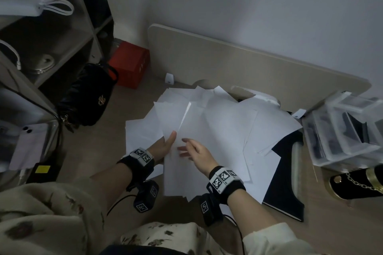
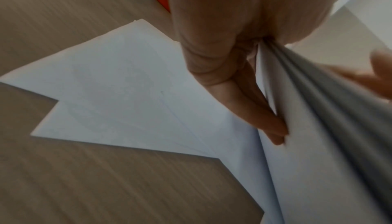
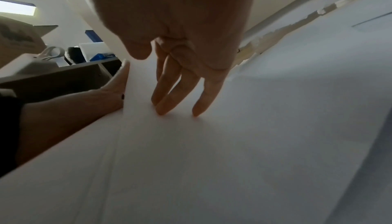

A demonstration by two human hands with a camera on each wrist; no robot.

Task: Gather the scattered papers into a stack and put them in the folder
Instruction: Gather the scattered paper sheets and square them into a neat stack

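Many white papers (image 1: 217, 122) lie fanned and overlapping across the middle of the wooden table (image 1: 93, 151). A dark folder (image 1: 286, 174) lies under their right side, mostly covered. My left hand (image 1: 168, 143) grips the left edge of a bundle of sheets (image 2: 318, 143), thumb on top and fingers (image 2: 271, 127) underneath. That edge is lifted off the loose sheets (image 2: 127, 93) lying flat below. My right hand (image 1: 186, 148) is beside it, its straight fingers (image 3: 167, 103) touching the top sheet (image 3: 233, 143) of the bundle.
A black handbag (image 1: 87, 97) and a red box (image 1: 129, 64) sit at the left by a shelf unit (image 1: 51, 33). Clear plastic boxes (image 1: 342, 128) and a black, gold-chained item (image 1: 356, 182) stand at the right. A beige board (image 1: 248, 64) leans on the wall.
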